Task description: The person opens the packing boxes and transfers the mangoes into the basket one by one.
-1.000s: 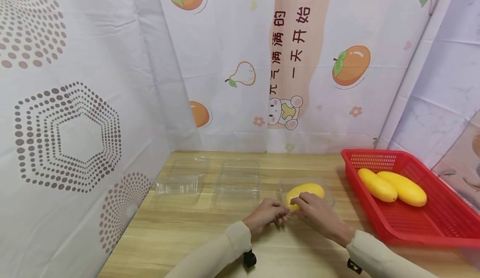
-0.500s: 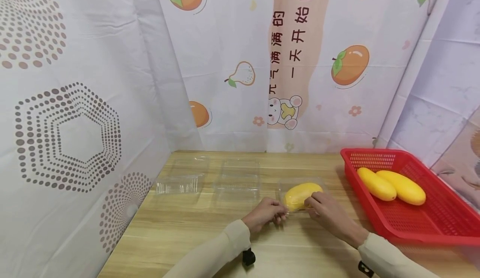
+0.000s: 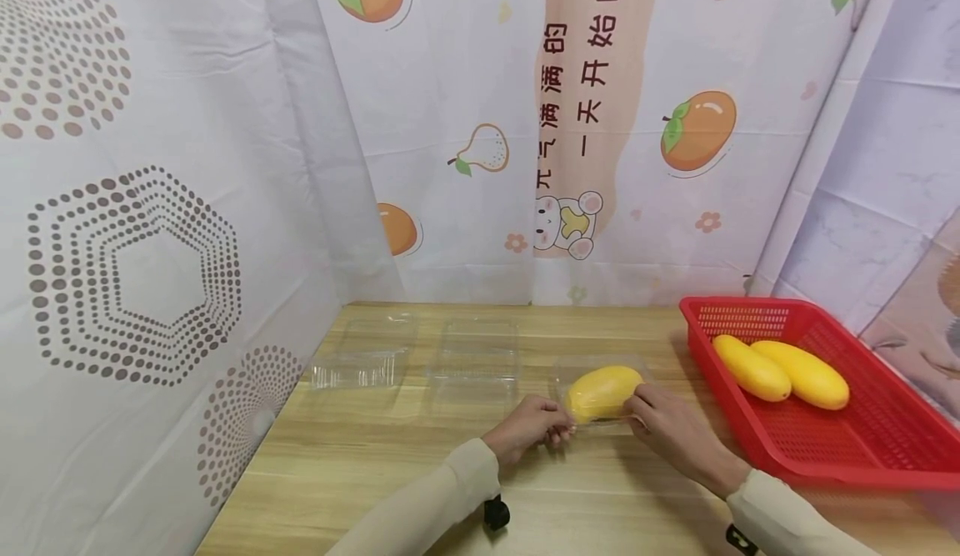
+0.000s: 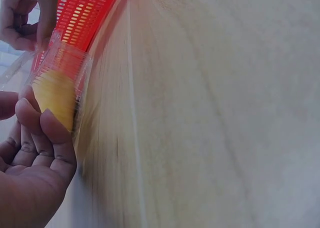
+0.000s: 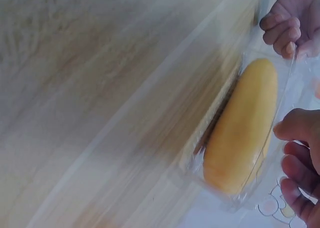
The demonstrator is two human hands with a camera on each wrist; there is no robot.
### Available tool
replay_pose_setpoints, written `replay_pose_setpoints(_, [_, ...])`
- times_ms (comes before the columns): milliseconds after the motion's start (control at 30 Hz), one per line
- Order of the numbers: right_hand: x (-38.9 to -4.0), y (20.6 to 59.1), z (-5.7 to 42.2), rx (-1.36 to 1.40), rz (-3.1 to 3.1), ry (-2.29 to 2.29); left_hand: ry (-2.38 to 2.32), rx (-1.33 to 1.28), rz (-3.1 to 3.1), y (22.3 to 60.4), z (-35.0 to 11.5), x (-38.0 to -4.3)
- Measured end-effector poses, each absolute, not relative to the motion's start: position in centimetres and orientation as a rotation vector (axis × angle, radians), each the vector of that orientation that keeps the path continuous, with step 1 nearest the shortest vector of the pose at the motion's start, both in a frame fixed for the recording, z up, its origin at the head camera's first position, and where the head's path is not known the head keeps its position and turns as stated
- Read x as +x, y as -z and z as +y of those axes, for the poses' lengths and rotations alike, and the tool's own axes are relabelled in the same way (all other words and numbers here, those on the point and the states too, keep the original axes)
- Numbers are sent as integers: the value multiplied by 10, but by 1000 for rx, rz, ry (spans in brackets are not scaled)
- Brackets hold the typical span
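Note:
A yellow mango-like fruit [image 3: 600, 391] lies inside a clear plastic box [image 5: 235, 200] on the table, and plastic covers its near side. My left hand [image 3: 531, 431] pinches the near left corner of that box, fingers curled. At the near right part of the same edge, my right hand [image 3: 678, 435] pinches the plastic between thumb and fingers. In the right wrist view the thumb [image 5: 296, 124] touches the rim beside the fruit. The left wrist view shows the box wall [image 4: 62, 58] between both hands.
A red plastic basket [image 3: 772, 456] with two more yellow fruits [image 3: 802, 374] stands on the right. Two open clear plastic boxes [image 3: 474, 364] [image 3: 360, 368] are on the table's left half. Printed curtains [image 3: 450, 64] enclose the back and sides.
My right hand has moved right along the near edge of the box, away from the front of the fruit. The left hand has stayed at its corner.

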State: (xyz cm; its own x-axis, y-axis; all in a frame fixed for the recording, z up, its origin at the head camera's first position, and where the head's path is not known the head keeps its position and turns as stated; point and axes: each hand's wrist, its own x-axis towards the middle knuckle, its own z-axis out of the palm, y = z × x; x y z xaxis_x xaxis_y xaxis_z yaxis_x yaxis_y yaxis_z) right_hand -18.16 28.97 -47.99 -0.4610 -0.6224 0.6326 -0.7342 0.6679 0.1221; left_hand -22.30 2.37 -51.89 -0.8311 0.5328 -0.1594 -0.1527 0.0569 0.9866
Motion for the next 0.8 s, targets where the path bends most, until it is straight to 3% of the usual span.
replay_pose_setpoints(800, [-184, 462, 300, 919, -2354, -262, -1838, 390, 1881, 520, 21, -221])
